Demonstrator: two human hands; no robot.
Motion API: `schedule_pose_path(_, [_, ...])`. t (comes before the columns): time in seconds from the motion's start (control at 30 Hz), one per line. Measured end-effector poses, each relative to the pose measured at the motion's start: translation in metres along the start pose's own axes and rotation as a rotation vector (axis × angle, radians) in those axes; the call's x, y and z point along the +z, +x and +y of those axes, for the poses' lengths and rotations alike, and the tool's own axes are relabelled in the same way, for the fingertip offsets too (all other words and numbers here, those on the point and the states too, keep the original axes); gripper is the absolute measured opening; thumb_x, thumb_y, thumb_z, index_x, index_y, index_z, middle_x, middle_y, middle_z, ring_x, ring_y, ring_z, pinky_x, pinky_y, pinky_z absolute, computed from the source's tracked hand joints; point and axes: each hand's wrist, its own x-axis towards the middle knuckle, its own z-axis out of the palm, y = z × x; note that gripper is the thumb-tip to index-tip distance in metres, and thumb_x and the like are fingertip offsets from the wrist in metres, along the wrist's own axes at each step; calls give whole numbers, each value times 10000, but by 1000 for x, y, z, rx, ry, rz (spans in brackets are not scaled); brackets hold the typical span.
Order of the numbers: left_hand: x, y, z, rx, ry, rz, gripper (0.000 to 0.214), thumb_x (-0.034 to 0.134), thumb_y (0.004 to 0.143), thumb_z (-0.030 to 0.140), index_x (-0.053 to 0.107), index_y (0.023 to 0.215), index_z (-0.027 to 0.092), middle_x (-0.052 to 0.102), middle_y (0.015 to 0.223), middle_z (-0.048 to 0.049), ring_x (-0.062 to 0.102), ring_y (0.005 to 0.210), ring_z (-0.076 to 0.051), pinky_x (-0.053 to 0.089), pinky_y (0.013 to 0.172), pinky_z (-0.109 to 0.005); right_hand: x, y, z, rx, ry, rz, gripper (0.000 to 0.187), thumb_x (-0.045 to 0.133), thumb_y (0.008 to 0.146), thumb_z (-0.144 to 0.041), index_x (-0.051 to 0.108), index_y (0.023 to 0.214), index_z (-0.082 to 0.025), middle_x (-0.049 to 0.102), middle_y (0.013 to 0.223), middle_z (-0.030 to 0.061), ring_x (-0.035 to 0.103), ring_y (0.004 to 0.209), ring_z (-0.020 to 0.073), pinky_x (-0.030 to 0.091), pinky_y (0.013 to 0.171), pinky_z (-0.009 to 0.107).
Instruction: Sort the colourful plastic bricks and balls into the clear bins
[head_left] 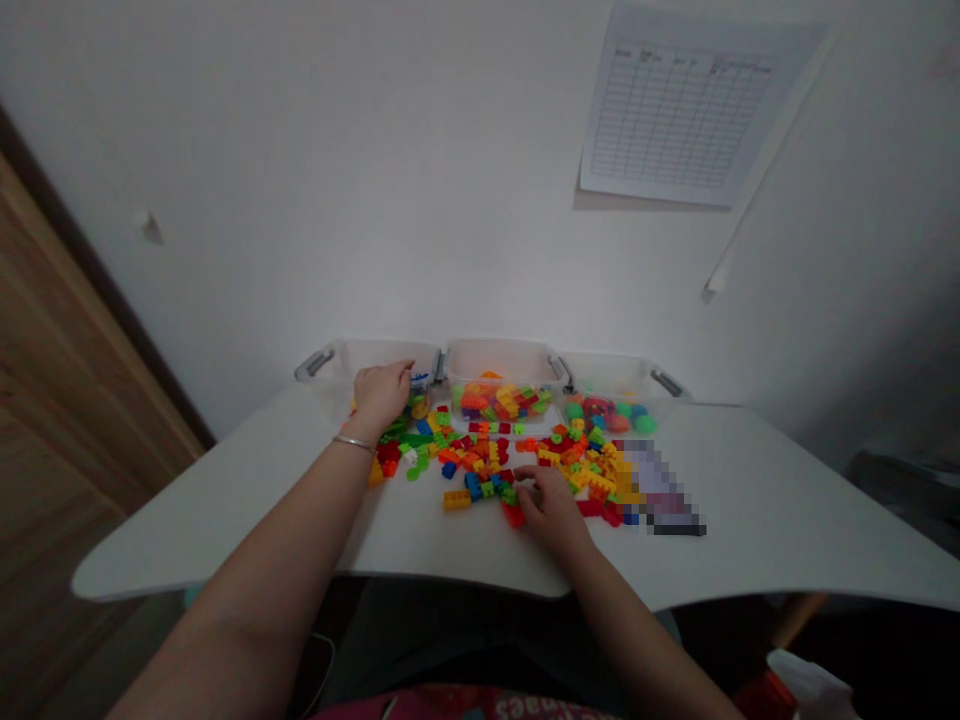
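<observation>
My left hand (381,393) reaches over the left clear bin (360,352), its fingers bent down toward the bin's inside. The fingertips are mostly hidden, and I cannot see whether they hold anything. Small blue pieces (418,379) show just beside those fingers. My right hand (551,505) rests low over the front of a spread of toy building bricks (480,455). Its thumb and fingers are curved and apart, close to a red brick (514,514) and some green ones. A yellow brick (457,500) and a blue brick (472,486) lie to its left.
A middle clear bin (504,355) holds mixed bricks, and a right clear bin (611,372) holds colourful rounded pieces. At the right of the pile lies a pixelated flat object (664,490). The white table (765,500) stands against a wall with a printed sheet (682,120).
</observation>
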Motion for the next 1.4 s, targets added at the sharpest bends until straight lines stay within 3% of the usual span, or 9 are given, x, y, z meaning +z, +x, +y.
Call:
schedule_pose_path(0.2, [-3, -2, -1, 4, -95, -15, 409, 357, 907, 339, 660, 1166, 255, 687, 1197, -49, 606, 1108, -241, 288, 1083, -480, 0, 0, 1, 4, 12, 8, 231, 498, 844, -246, 637, 1014, -175, 668, 999, 101, 596, 971, 244, 492, 852, 417])
schedule_pose_path(0.3, [-10, -14, 1, 47, -197, 32, 405, 387, 890, 329, 634, 1183, 200, 677, 1194, -73, 596, 1101, -225, 353, 1053, -431, 0, 0, 1, 8, 24, 3, 241, 498, 847, -245, 632, 1029, -162, 666, 1019, 108, 591, 985, 246, 489, 866, 422])
schedule_pose_path(0.37, [-14, -29, 5, 148, -265, 78, 397, 434, 866, 315, 625, 1180, 165, 667, 1181, -94, 577, 1114, -224, 411, 1001, -379, 0, 0, 1, 12, 24, 1, 246, 496, 849, -246, 631, 1036, -159, 662, 1022, 112, 588, 989, 248, 489, 865, 421])
schedule_pose_path(0.47, [-21, -60, 13, 269, -169, -7, 305, 481, 865, 320, 675, 1065, 196, 666, 1120, -94, 582, 1064, -244, 435, 962, -389, 0, 0, 1, 17, 19, 2, 249, 492, 851, -251, 632, 1035, -160, 660, 1010, 114, 588, 980, 250, 491, 854, 422])
schedule_pose_path(0.6, [-28, -99, 23, 200, 132, -217, 221, 527, 836, 258, 698, 965, 203, 676, 965, -109, 607, 982, -301, 487, 812, -413, 2, 0, 2, 20, 16, -4, 251, 487, 853, -256, 633, 1035, -164, 655, 1014, 113, 590, 976, 249, 494, 846, 419])
schedule_pose_path(0.73, [-29, -119, 27, 173, 246, -370, 269, 424, 869, 165, 682, 945, 184, 675, 931, -110, 647, 886, -280, 500, 696, -368, 2, -1, 1, 13, 19, -2, 250, 492, 853, -256, 637, 1039, -171, 658, 1006, 106, 593, 974, 247, 501, 835, 410])
schedule_pose_path(1.03, [-5, -130, 29, 157, 176, -433, 269, 409, 910, 172, 630, 1063, 176, 637, 1028, -125, 631, 957, -221, 509, 764, -317, 2, -1, 1, 12, 15, 3, 240, 497, 846, -244, 635, 1031, -176, 664, 1017, 104, 599, 976, 248, 502, 845, 407])
schedule_pose_path(1.4, [4, -130, 25, 170, 35, -377, 276, 392, 919, 169, 621, 1069, 202, 653, 1001, -104, 640, 917, -199, 492, 786, -312, 2, -1, -2, 27, 16, -7, 220, 494, 842, -231, 631, 1008, -186, 664, 1003, 103, 601, 968, 252, 506, 837, 421])
